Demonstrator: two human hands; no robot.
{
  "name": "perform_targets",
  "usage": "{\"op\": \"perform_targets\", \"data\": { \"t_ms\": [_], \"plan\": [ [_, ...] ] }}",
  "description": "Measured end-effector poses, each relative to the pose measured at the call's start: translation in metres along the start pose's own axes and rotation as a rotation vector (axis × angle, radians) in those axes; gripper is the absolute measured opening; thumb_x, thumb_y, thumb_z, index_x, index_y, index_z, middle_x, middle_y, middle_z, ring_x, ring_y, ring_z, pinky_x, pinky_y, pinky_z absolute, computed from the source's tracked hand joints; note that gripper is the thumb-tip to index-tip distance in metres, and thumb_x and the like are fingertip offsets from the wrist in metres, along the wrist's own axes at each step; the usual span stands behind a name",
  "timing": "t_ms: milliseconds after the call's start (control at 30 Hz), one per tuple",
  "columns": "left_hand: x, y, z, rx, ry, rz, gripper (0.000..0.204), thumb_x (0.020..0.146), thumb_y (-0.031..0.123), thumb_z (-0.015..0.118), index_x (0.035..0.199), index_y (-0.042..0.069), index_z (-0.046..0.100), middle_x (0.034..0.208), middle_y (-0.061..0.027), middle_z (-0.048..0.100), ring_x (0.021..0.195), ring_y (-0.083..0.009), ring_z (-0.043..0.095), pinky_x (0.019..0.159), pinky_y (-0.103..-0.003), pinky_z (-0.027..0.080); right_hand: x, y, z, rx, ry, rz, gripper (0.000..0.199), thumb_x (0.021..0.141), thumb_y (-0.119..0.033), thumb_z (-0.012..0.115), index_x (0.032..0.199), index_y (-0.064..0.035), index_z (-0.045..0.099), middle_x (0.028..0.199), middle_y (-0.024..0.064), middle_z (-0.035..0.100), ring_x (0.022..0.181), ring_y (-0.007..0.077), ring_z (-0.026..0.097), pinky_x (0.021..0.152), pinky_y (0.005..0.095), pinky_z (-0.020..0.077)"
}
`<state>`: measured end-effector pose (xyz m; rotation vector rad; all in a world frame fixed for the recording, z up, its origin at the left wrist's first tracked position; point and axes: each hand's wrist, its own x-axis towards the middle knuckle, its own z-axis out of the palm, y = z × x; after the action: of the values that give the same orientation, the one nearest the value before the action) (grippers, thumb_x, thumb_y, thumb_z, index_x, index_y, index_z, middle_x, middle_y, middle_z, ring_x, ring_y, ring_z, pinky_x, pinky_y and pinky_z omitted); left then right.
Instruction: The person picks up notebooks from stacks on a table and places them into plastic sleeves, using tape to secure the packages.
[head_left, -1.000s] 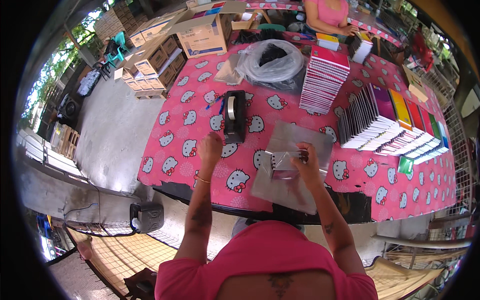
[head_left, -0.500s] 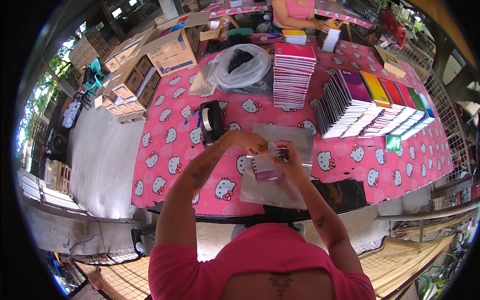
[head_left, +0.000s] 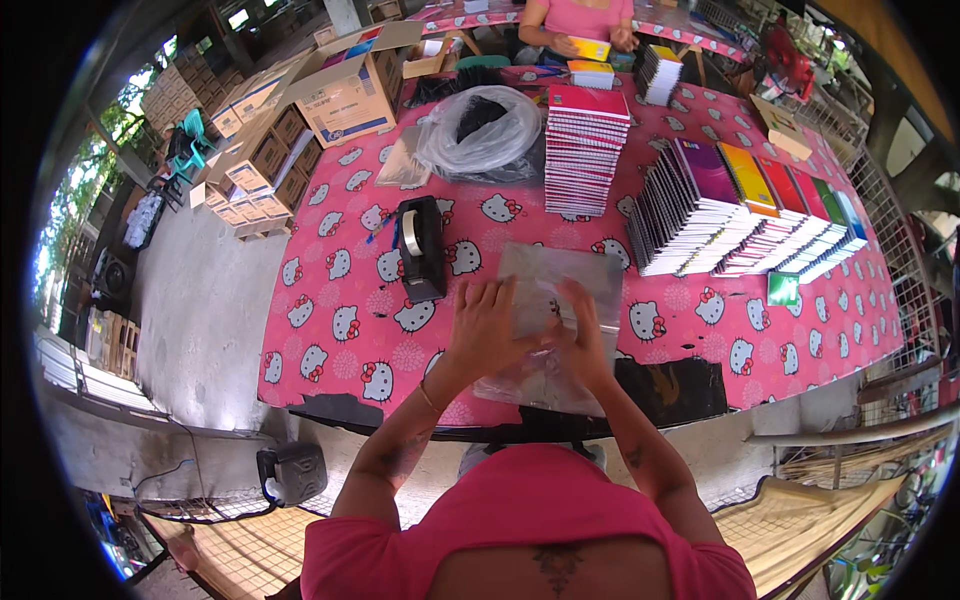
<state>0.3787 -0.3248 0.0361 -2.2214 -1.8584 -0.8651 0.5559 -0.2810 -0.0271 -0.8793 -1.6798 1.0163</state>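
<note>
My left hand (head_left: 486, 328) lies spread over the left side of clear plastic sheets or bags (head_left: 560, 265) near the table's front edge. Its fingers point away from me and seem to grip nothing. On the right side of the plastic, my right hand (head_left: 582, 345) has its fingers stretched out and its thumb toward the left hand. Both hands cover what lies beneath them, so the notebook seen there before cannot be made out. A black tape dispenser (head_left: 424, 255) with a pale roll stands just left and beyond my left hand.
Beyond the plastic rises a stack of red spiral notebooks (head_left: 588, 150); several coloured notebook stacks (head_left: 715, 205) stand right. A bundled plastic roll (head_left: 480, 135) and cardboard boxes (head_left: 345, 100) are at far left. Across the table, a person (head_left: 575, 20) holds a yellow notebook (head_left: 588, 47).
My hands were pinched together over the plastic; they have parted and flattened onto it, the left one drawn nearer to me. The co-worker's hands moved left from the notebook stack to a yellow notebook.
</note>
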Motion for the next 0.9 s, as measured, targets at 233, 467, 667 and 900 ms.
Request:
{"op": "perform_targets", "data": {
  "t_ms": [233, 467, 667, 900],
  "plan": [
    [-0.013, -0.027, 0.009, -0.117, -0.241, -0.123, 0.07, 0.069, 0.055, 0.078, 0.115, 0.006, 0.061, 0.111, -0.0132, 0.064, 0.112, -0.0356, 0.058, 0.106, -0.06, 0.032, 0.005, -0.019, -0.008, -0.469, -0.267, -0.255, 0.039, 0.085, -0.018, 0.068, 0.122, -0.007, 0.063, 0.129, 0.0087, 0.057, 0.127, 0.0319, 0.05, 0.101, 0.0453, 0.0394],
    [-0.025, -0.023, 0.003, 0.052, -0.052, -0.017, 0.064, 0.074, 0.051, 0.078, 0.115, 0.004, 0.061, 0.113, -0.0117, 0.064, 0.113, -0.0338, 0.059, 0.106, -0.055, 0.036, -0.003, -0.023, -0.011, -0.44, -0.205, -0.239, 0.037, 0.086, -0.018, 0.068, 0.121, -0.0063, 0.064, 0.128, 0.0114, 0.057, 0.125, 0.0319, 0.051, 0.1, 0.0461, 0.0409],
    [-0.207, -0.078, -0.025, -1.317, -0.968, -0.663, 0.055, 0.103, 0.046, 0.048, 0.128, -0.002, 0.06, 0.109, -0.0177, 0.07, 0.103, -0.0279, 0.068, 0.092, -0.039, 0.052, -0.172, 0.046, -0.126, 0.606, -0.781, 0.82, 0.033, 0.095, -0.029, 0.062, 0.113, -0.0022, 0.067, 0.103, 0.0054, 0.069, 0.09, 0.0193, 0.066, 0.078, 0.0348, 0.0544],
    [-0.425, -0.027, 0.064, -1.077, -0.995, -1.906, 0.095, 0.087, 0.079, 0.045, 0.155, 0.015, 0.029, 0.15, -0.0206, 0.04, 0.134, -0.0394, 0.042, 0.098, -0.06, 0.044, -0.369, 0.197, -0.08, -0.01, -0.24, 1.749, 0.045, 0.098, -0.037, 0.053, 0.134, -0.0107, 0.059, 0.117, 0.0141, 0.067, 0.11, 0.0259, 0.062, 0.096, 0.04, 0.0486]
  ]
}}
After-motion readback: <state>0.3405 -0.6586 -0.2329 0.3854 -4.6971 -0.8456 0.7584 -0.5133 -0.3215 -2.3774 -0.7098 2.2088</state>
